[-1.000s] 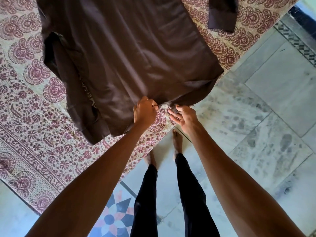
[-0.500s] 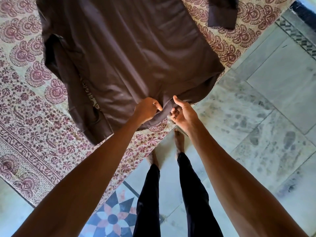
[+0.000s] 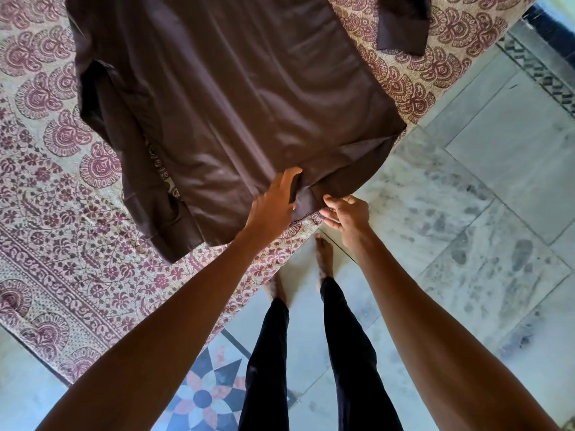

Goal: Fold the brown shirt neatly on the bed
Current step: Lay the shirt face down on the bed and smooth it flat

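brown shirt (image 3: 224, 113) lies spread on the bed (image 3: 62, 231), its lower hem at the near edge where the person stands, one corner drooping over the side toward the marble floor (image 3: 497, 181).

from the head camera, the one view on offer: a second ago the left hand (image 3: 273, 206) was clenched on the hem; now it has let go and rests flat, fingers stretched out, pressing the cloth just above the edge. the right hand (image 3: 348, 213), which half a second ago was lifting a fold of hem, now sits just beside the edge with fingertips pinched together; they seem to nip the hem, though i cannot tell for sure. to my eye that is a move from tugging to smoothing, so the shirt is being squared up and no fold is made yet.

shirt looks dark and slightly glossy, with long soft creases down its body. one sleeve (image 3: 102, 98) is bunched at the left, the other sleeve (image 3: 401, 23) lies away at top right.
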